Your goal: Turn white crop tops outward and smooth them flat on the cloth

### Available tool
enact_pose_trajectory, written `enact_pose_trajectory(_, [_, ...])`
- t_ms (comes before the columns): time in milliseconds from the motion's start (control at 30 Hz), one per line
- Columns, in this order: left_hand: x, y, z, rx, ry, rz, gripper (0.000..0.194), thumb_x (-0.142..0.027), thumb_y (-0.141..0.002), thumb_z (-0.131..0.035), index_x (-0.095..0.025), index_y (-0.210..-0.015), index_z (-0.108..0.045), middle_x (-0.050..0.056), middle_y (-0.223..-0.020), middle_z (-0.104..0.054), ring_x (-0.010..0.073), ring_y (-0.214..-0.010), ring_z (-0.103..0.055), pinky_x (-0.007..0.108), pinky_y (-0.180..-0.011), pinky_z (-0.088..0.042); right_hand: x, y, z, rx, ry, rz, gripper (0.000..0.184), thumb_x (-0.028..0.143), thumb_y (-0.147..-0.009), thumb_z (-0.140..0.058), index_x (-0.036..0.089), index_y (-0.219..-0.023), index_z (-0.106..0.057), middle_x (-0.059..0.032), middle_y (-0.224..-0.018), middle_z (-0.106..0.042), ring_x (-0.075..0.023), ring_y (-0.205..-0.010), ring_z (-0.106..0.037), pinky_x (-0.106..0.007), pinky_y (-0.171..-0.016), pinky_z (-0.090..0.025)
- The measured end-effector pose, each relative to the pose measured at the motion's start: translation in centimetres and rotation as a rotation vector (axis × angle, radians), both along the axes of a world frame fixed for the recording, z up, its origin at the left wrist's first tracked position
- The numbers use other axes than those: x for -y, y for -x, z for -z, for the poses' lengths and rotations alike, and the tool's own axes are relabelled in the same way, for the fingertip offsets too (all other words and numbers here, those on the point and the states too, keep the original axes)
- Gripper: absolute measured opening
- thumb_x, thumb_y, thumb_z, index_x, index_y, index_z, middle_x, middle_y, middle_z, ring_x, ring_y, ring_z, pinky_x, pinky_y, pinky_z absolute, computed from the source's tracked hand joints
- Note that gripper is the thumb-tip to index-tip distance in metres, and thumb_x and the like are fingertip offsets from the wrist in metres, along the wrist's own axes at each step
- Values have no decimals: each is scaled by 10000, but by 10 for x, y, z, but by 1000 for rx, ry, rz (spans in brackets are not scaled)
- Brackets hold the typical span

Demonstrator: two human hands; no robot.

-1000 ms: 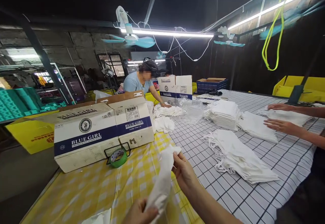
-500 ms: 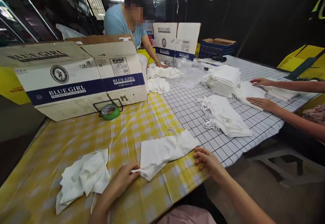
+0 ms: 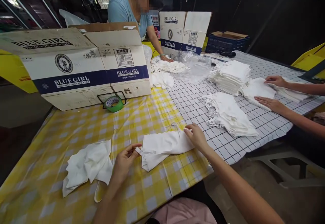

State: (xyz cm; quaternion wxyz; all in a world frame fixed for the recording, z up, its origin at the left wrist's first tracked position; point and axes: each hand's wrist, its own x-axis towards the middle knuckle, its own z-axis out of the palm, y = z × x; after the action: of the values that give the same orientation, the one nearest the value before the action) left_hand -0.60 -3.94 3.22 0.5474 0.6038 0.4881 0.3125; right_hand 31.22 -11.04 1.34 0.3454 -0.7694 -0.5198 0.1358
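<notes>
A folded white cloth garment with a thin strap [image 3: 162,146] lies on the yellow checked tablecloth in front of me. My left hand [image 3: 125,161] pinches a small strip at the garment's left end between thumb and fingers. Over the right end, my right hand [image 3: 196,136] has bent fingers that grip the cloth; its fingertips are partly hidden. A thin strap loop sticks up from the garment's far edge, close to my right fingers. Left of my left forearm rests another crumpled white garment [image 3: 88,164], its strap trailing toward me.
Green tape [image 3: 114,104] sits by a large beer carton [image 3: 96,68]. A second carton [image 3: 185,31] stands farther back near a co-worker in blue [image 3: 119,10]. White garment stacks [image 3: 228,114] lie on the grid cloth, where another person's hands [image 3: 270,104] press a pile at right.
My right hand has moved from beside the garment onto its right end. My left hand still holds the left end. The whole view has shifted slightly.
</notes>
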Motion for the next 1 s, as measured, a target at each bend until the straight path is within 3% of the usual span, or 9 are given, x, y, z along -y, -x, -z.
enact_pose_trajectory(133, [15, -21, -4, 300, 253, -70, 493, -408, -692, -683, -164, -1095, -538, 45, -774, -711, 175, -730, -645, 305, -752, -476, -29, 11, 3, 26, 61, 1, 148, 339, -719, -616, 212, -795, -628, -81, -928, -575, -253, -927, -511, -350, -755, -378])
enact_pose_trajectory(200, [24, -28, -4, 400, 378, -110, 439, -404, -694, -689, -152, -1024, -548, 69, -798, -715, 170, -736, -647, 291, -729, -476, -37, 15, 4, -8, 64, -11, 45, 250, -701, -612, 204, -705, -612, -78, -863, -584, -248, -900, -510, -358, -771, -361])
enact_pose_trajectory(267, [34, -31, -3, 448, 465, -114, 353, -400, -705, -681, -127, -904, -580, 91, -793, -712, 172, -738, -647, 276, -704, -470, -39, 17, 5, -52, 65, -24, 76, 203, -719, -560, 202, -648, -588, -64, -796, -592, -228, -861, -520, -354, -772, -358])
enact_pose_trajectory(400, [50, -30, -2, 508, 544, -116, 302, -384, -742, -637, -98, -837, -630, 125, -800, -713, 208, -796, -656, 313, -783, -457, -27, 15, -5, -194, 64, -66, 165, 278, -794, -464, 195, -704, -575, -39, -765, -629, -177, -755, -559, -308, -705, -394])
enact_pose_trajectory(533, [66, -25, -9, 561, 606, -128, 343, -404, -811, -521, -125, -989, -611, 118, -826, -718, 234, -893, -644, 370, -884, -411, 3, 7, -27, -664, -8, -135, 215, 380, -818, -496, 187, -875, -573, -30, -771, -645, -156, -743, -571, -283, -707, -401])
enact_pose_trajectory(600, [75, -24, -13, 548, 596, -105, 378, -434, -836, -470, -133, -1024, -598, 102, -781, -716, 240, -904, -639, 390, -926, -384, 21, 3, -39, -938, -14, -118, 281, 387, -783, -577, 192, -984, -568, -13, -740, -627, -146, -706, -553, -281, -696, -390])
enact_pose_trajectory(700, [89, -24, -13, 462, 530, -35, 353, -450, -840, -473, -153, -964, -617, 65, -681, -696, 244, -896, -636, 400, -960, -364, 49, -3, -53, -1136, -3, -52, 412, 382, -735, -648, 213, -1100, -556, -7, -775, -606, -131, -644, -531, -290, -685, -398])
enact_pose_trajectory(867, [106, -24, -2, 75, 373, 217, 349, -476, -797, -521, -183, -811, -710, 91, -946, -704, 268, -986, -593, 380, -949, -387, 96, -10, -58, -1111, 38, -13, 394, 433, -732, -641, 258, -1082, -601, -41, -941, -612, -138, -595, -538, -315, -675, -421])
enact_pose_trajectory(1000, [116, -19, 5, -110, 130, 501, 259, -411, -800, -537, -247, -823, -735, 62, -1032, -682, 262, -1020, -574, 334, -929, -403, 132, -15, -48, -1039, 121, -21, 281, 447, -754, -618, 237, -935, -664, -65, -908, -636, -213, -768, -584, -360, -817, -416])
